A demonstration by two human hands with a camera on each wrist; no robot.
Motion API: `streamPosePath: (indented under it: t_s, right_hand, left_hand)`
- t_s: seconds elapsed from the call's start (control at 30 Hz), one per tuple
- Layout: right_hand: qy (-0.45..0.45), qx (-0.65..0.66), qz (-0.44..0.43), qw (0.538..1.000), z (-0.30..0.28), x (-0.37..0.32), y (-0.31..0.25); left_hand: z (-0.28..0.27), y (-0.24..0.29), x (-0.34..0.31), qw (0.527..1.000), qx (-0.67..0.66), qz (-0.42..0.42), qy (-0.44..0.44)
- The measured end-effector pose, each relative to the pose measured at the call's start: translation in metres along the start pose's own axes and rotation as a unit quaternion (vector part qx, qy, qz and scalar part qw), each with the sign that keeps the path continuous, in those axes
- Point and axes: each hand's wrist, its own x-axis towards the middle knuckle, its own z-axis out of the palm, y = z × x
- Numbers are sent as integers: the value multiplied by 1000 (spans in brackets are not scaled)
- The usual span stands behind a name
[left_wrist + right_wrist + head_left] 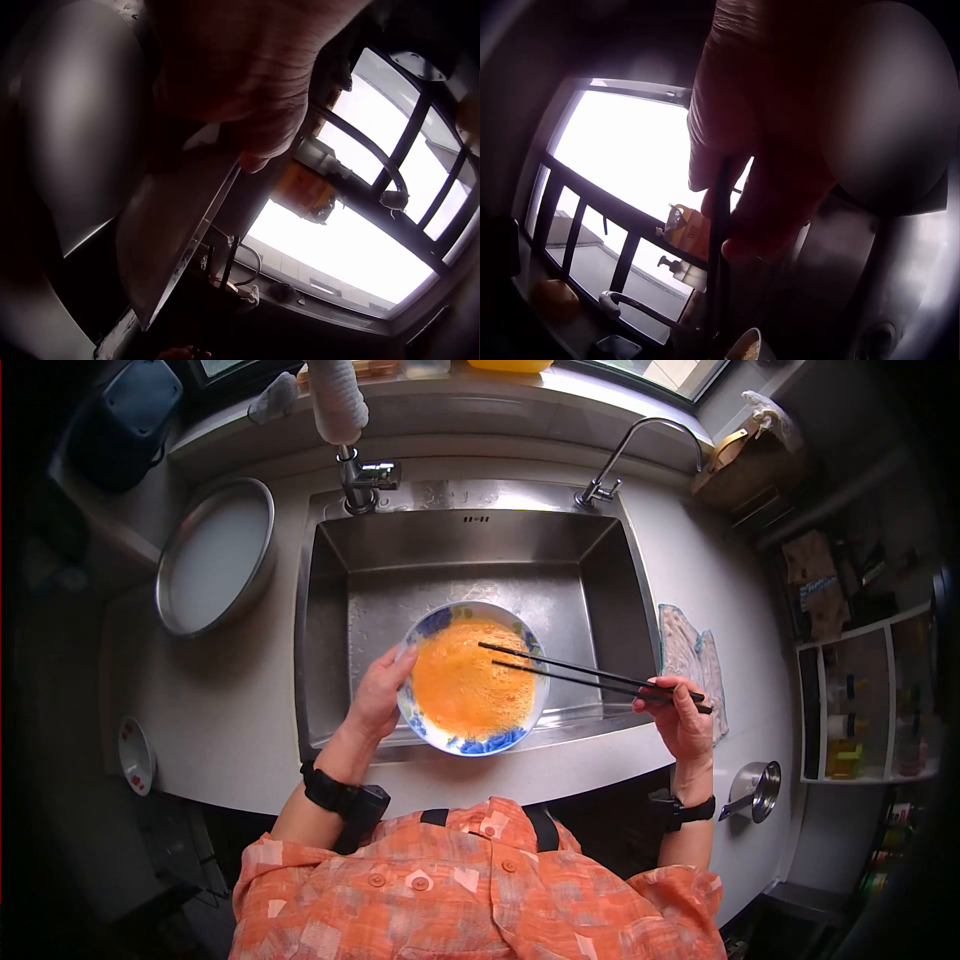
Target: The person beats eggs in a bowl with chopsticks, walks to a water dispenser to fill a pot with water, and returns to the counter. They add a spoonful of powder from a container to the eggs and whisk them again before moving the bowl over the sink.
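Standing at the sink [400, 560], a person holds a blue-and-white bowl [428, 628] over the basin, near its front edge. The bowl contains beaten egg [462, 685].

Left hand [380, 695]: thumb and fingers curl round the bowl's left rim and carry it.

Right hand [682, 718]: the fingers pinch the upper ends of a pair of black chopsticks [590, 675]. The right wrist view shows the fingers [765, 210] wrapped round the sticks. The chopstick tips lie over the right part of the egg. Whether they dip in or sit just above the surface cannot be told.

Progress, as a judgement:
- Done: the egg is in the bowl. It reads as one even orange-yellow mass with a fine froth, and no separate yolk or clear white shows, so most of the beating looks complete.
- Left: at most some finishing strokes, then taking the chopsticks out of the bowl. No shells, pan or stove appear in any view.

Surroundings: a round metal basin [215, 555] sits on the countertop [230, 700] left of the sink. A folded cloth [690, 655] lies just right of it. A small steel pot [755, 790] stands near the right front corner. A curved faucet [620, 455] rises behind the sink.
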Motion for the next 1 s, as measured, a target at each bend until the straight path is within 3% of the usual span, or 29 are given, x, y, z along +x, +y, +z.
streamPosePath:
  t_s: [0.27, 1.0]
  right_hand:
    - [47, 48, 16, 998, -5, 34, 22]
    - [-47, 48, 197, 978, 1, 57, 41]
  left_hand:
    - [1, 7, 3, 1000, 2, 7, 1]
    - [-8, 17, 16, 999, 7, 24, 39]
